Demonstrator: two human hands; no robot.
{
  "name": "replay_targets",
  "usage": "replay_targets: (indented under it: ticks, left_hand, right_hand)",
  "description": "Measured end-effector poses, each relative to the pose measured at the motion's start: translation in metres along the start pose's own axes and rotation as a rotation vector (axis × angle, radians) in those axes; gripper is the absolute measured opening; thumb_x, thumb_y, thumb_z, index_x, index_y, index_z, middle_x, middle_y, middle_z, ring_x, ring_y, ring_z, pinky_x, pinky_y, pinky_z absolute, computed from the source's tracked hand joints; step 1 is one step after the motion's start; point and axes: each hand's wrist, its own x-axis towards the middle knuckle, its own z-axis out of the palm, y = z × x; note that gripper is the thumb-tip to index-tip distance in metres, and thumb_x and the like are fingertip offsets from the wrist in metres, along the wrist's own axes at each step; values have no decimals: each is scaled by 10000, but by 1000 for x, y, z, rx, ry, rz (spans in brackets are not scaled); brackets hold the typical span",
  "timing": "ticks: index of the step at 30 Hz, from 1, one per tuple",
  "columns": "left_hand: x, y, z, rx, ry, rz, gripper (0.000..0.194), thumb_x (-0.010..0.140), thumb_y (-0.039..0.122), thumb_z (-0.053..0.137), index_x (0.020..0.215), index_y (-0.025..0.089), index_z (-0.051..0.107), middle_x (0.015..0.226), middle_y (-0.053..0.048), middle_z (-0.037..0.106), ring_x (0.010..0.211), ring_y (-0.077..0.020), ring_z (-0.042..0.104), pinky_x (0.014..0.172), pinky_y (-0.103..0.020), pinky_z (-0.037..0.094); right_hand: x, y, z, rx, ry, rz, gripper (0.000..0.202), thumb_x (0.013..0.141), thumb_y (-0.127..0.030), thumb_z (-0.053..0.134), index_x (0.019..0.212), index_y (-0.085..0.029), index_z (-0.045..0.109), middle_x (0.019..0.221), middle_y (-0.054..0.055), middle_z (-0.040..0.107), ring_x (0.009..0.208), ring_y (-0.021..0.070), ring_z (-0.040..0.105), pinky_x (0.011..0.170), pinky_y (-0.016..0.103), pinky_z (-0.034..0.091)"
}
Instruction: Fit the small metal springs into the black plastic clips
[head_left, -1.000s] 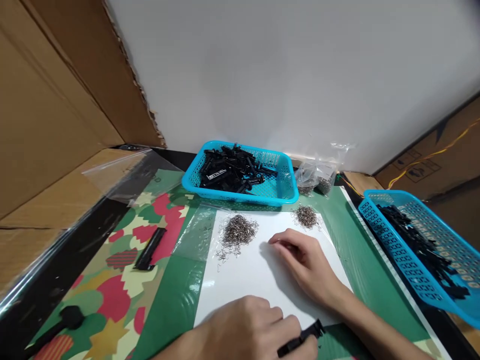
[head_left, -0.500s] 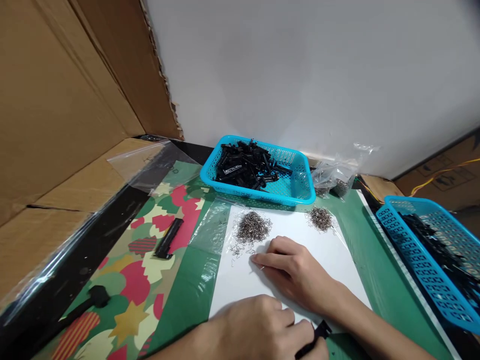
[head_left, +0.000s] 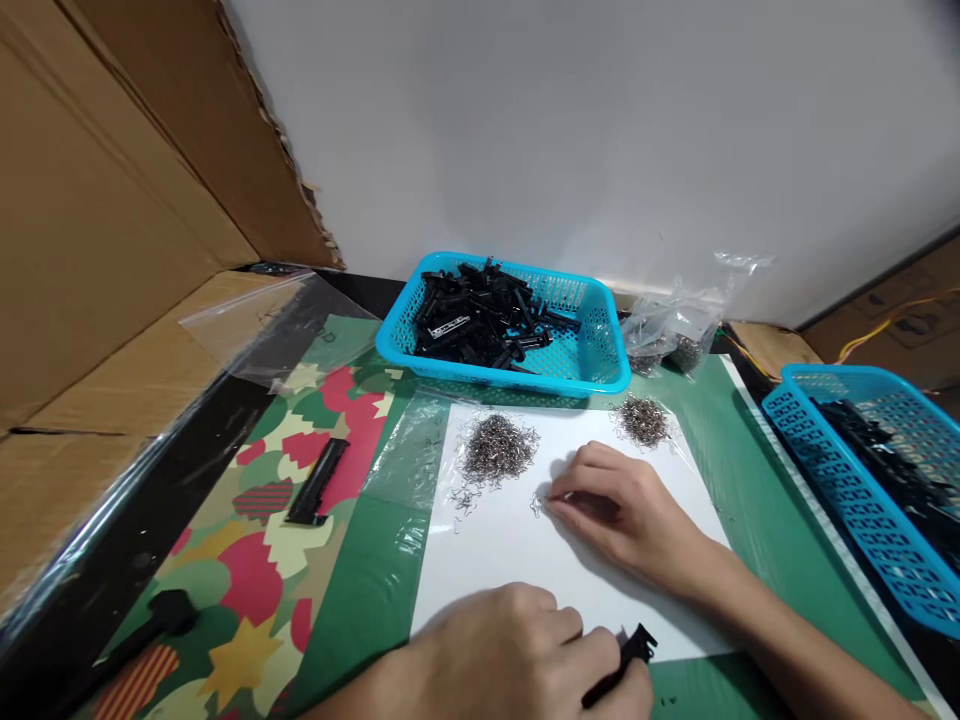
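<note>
Grip of your left hand (head_left: 525, 650) is clamped on a black plastic part (head_left: 639, 643); its notched end projects past your fingers at the near edge of the white sheet (head_left: 480, 560). Your right hand (head_left: 619, 505) is over the middle of the sheet, thumb and index fingertips close together at a few small metal pieces (head_left: 535, 503). Whether a piece is pinched between them, you cannot tell from this view.

Locate the larger pile of bent metal pieces (head_left: 499, 450) on the far left of the sheet and the smaller pile (head_left: 643, 421) near the far right corner. Behind the sheet, the middle blue basket (head_left: 502, 379) contains black parts, heaped toward its left. To your right, a second blue basket (head_left: 832, 490) also contains black parts. On your left, a loose black part (head_left: 317, 482) lies on the patterned covering (head_left: 251, 580) of the surface.
</note>
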Motion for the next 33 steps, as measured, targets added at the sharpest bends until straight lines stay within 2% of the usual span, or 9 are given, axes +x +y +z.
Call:
replay_targets:
  ticks: [4,8,14,22,27,33]
  left_hand:
    - [1,-1,-1,-15,-7,-2,224,915,73,617,1115,152,680,690,30,644,511,-151,593,392,-323,452]
    - [2,-1,0,-12,3,9,185,922,91,596,1077,144,683,674,24,623,497,-153,578,386,-320,424]
    - [3,-1,0,-19,-4,20,152,974,140,571,1080,130,680,710,3,640,510,-160,576,388,-330,430]
    - [3,-3,1,-16,-9,37,197,960,129,555,1115,114,676,696,-11,632,521,-159,584,409,-292,454]
    - [4,-4,-1,-30,-19,37,203,966,129,530,1111,117,672,691,-4,629,507,-165,573,402,-321,426]
    - [3,-4,1,-44,2,34,220,969,117,510,1116,106,674,687,-5,628,499,-168,562,394,-339,404]
  right_hand:
    - [3,-3,0,4,37,103,137,1020,-222,655,1102,-216,765,940,53,710,878,185,636,776,321,487]
    - [4,-6,3,-12,33,98,173,1040,-215,628,1128,-219,777,939,57,711,892,193,631,808,336,483]
    - [6,-5,5,9,42,65,164,1030,-177,652,1071,-233,800,944,44,729,908,188,650,853,344,475]
    - [8,-9,1,-16,7,94,86,988,-134,695,966,-205,737,925,33,730,879,182,628,831,336,445]
    - [9,-11,-5,108,-3,134,111,937,-94,722,906,-201,728,922,20,740,861,170,636,783,301,462]
    - [6,-12,-7,297,-13,247,67,968,-224,730,915,-194,757,886,13,772,808,160,677,722,279,496]
